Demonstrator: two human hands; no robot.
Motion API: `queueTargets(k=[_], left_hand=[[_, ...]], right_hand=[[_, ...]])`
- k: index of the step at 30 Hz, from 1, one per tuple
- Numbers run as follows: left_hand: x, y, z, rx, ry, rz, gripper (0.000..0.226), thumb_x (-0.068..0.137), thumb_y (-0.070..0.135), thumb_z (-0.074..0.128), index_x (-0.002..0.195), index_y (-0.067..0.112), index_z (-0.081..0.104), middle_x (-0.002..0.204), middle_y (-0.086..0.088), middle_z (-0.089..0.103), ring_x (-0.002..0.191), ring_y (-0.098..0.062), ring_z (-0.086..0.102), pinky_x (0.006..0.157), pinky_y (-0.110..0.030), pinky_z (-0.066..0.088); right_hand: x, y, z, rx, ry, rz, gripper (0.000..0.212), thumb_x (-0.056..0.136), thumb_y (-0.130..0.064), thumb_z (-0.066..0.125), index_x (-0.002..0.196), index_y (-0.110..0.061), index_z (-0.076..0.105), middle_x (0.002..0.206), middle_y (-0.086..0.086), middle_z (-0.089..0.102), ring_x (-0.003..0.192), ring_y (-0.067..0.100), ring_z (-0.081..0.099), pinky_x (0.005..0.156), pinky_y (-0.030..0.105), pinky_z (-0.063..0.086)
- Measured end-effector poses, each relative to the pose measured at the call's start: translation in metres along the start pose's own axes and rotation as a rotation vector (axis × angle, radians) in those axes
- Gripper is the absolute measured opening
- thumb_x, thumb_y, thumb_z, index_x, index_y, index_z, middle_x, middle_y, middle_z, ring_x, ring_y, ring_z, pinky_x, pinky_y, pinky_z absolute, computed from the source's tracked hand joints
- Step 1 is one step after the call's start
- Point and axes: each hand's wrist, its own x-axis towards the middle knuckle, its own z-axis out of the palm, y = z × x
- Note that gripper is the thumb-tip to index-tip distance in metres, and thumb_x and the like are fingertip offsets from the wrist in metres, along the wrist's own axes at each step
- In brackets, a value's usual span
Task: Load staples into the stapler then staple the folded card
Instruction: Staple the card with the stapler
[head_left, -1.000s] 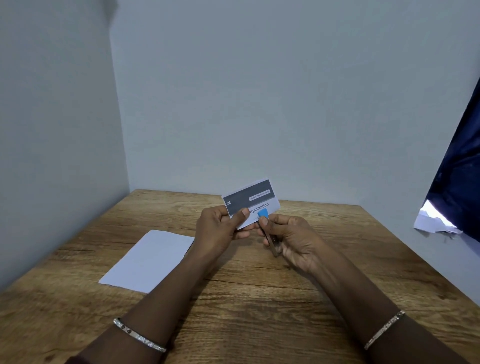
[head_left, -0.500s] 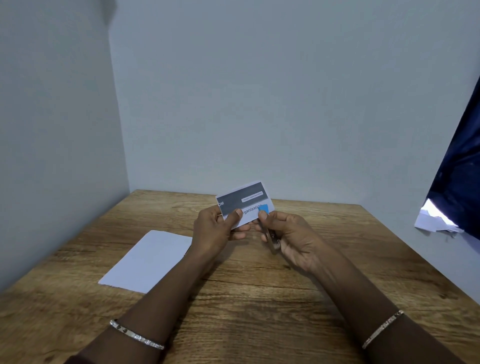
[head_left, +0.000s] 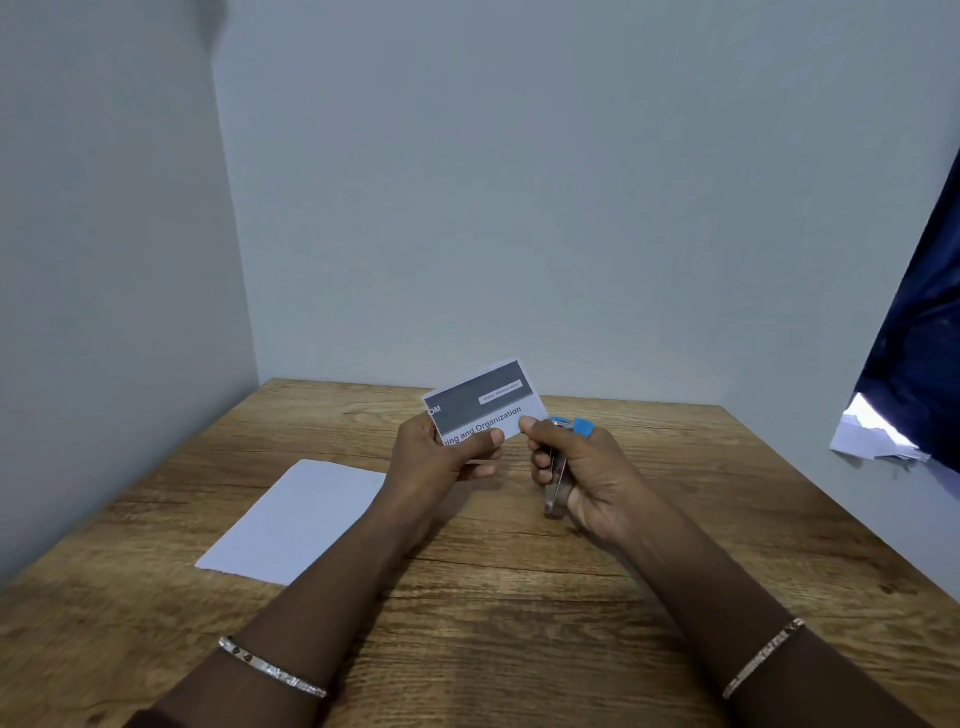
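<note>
My left hand (head_left: 441, 457) holds the folded card (head_left: 483, 400) upright above the table; the card is white with a dark grey band and printed text. My right hand (head_left: 582, 473) grips a small metal stapler (head_left: 558, 488) with a blue tip (head_left: 583, 427). The stapler's blue end sits just right of the card's lower right corner, apart from it. My thumb rests near the card's edge. Fingers hide most of the stapler's body.
A white sheet of paper (head_left: 296, 519) lies on the wooden table (head_left: 519, 597) to the left of my arms. Grey walls close the left and back sides. A dark blue cloth (head_left: 919, 364) and crumpled white paper (head_left: 872, 441) hang at the right.
The stapler has come off the card's lower edge and moved right, its blue tip now beside the card. The left hand shifted the card slightly left and kept it upright.
</note>
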Motion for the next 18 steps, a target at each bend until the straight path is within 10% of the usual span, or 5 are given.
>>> queueTargets(k=[18], left_hand=[[0.0013, -0.0006, -0.0024, -0.005, -0.003, -0.035, 0.023, 0.09, 0.016, 0.076, 0.113, 0.01, 0.073, 0.099, -0.007, 0.082, 0.087, -0.024, 0.08, 0.064, -0.025, 0.061]], right_hand=[[-0.0015, -0.0029, -0.0015, -0.092, 0.057, -0.035, 0.015, 0.084, -0.011, 0.081, 0.089, -0.002, 0.07, 0.062, 0.003, 0.065, 0.046, 0.007, 0.051, 0.042, 0.019, 0.042]])
